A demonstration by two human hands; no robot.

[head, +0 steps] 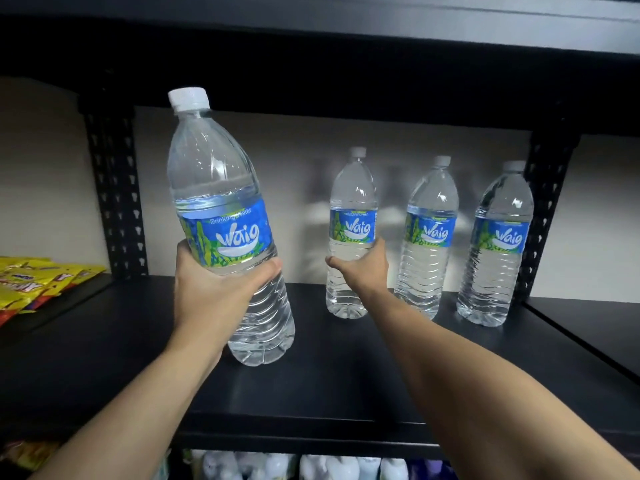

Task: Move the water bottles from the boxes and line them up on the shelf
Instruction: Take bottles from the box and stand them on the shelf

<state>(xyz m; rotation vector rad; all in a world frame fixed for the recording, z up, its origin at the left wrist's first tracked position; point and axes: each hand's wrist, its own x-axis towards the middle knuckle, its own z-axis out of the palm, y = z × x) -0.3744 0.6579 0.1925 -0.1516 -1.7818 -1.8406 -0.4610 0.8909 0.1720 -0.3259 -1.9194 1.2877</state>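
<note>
A: step?
B: Placing. Snack packets [38,282] far left on the next bay, out of it. Left hand [214,289] wrapped round the held bottle [221,188] just under its label. Bottle near upright, slight lean, in the air over the front of the shelf [311,375]. Boxes not in view.
A: right side?
B: Right hand [362,270] closed on the row-end bottle [351,199] below the label, thumb on its left flank, fingers hidden behind it. That bottle stands at the back of the shelf. My guess is it's being set or squared up. Then the middle bottle [429,237] and right bottle [498,244], both upright with gaps between them. Right one is near the right post [547,209].
A: next move?
B: My read: held bottle goes back and down onto the open shelf left of the row-end bottle, label out, in line with the three. Right arm should clear the path first.
A: clearance?
B: Wide bare run between the left post [116,188] and the row. Limits:
- The upper shelf board [346,81] is overhead and the cap looks close under it, so go in low.
- The wall is right behind the row.
- The front lip of the shelf is below the held bottle.
</note>
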